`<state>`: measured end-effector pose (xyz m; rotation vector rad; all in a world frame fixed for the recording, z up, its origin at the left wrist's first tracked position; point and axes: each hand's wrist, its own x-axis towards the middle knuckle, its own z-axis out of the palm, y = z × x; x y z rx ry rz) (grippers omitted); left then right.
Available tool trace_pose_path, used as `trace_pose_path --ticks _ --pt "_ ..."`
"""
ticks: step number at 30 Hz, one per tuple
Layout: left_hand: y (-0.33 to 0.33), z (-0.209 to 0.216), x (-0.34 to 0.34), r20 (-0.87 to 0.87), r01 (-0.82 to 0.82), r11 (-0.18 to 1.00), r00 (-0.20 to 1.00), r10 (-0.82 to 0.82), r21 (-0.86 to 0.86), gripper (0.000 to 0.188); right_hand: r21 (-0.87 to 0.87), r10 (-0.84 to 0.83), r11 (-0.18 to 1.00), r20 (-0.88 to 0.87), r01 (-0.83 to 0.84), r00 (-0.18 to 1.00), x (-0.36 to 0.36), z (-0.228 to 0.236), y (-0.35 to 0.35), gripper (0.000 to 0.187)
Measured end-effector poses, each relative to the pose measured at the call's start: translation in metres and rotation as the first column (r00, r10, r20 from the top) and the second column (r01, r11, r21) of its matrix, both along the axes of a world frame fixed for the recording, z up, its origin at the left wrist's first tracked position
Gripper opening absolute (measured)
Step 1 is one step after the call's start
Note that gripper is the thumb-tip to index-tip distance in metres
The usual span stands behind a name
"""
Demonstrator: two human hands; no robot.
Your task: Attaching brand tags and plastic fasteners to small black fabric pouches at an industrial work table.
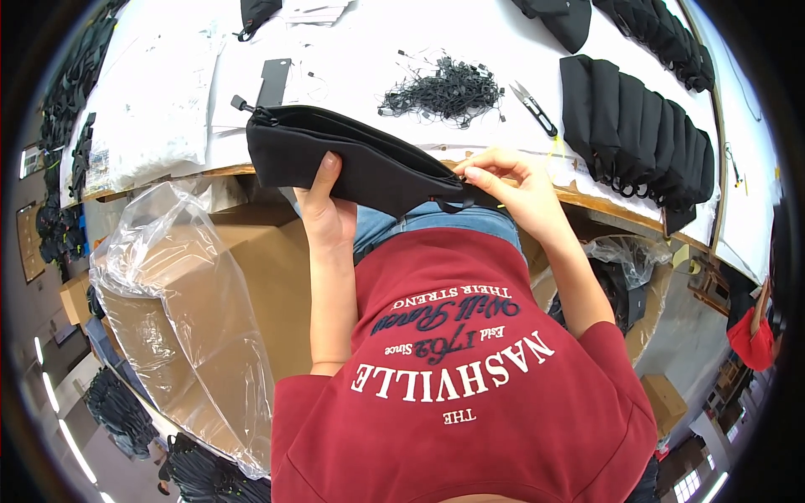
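Observation:
A black fabric zip pouch (381,178) is held in front of me at the table's near edge, its long zipped mouth gaping. My left hand (329,210) grips its left part, thumb on the near side and fingers hidden behind. At the pouch's right end, my right hand (518,186) pinches the corner near the zip's end with thumb and forefinger. Any small thing between those fingertips is too tiny to make out. A short dark loop hangs below that corner. From the left end sticks out a small black tab.
On the white table (360,67) lie a heap of black tag strings (444,90), thread snips (535,111) and a black card (273,81). A row of black pouches (629,134) stands right. Clear plastic bags (155,109) lie left; a plastic-lined carton (193,310) stands below.

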<state>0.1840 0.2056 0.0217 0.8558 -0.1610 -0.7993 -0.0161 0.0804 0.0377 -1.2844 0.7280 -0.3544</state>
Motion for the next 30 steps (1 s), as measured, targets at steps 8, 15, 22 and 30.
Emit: trace_pose_path --ticks 8,15,22,30 --pt "-0.006 0.004 -0.005 0.099 0.051 0.998 0.994 -0.055 0.035 0.036 -0.622 -0.12 0.782 -0.093 0.037 0.988 0.011 0.023 -0.022 0.017" --pt "-0.014 0.025 -0.015 -0.015 0.34 0.927 0.94 -0.342 0.161 0.044 -0.789 0.017 0.597 0.189 0.142 0.982 0.052 0.054 -0.034 0.031" --pt "-0.013 0.022 -0.023 -0.134 0.432 0.888 0.9 -0.414 0.155 0.044 -0.889 0.152 0.453 0.154 0.07 0.976 0.063 0.057 -0.039 0.024" --pt "-0.018 0.013 -0.026 -0.168 0.388 0.905 0.917 -0.361 0.173 0.037 -0.911 0.029 0.412 0.005 -0.007 1.0 0.059 0.049 -0.037 0.01"
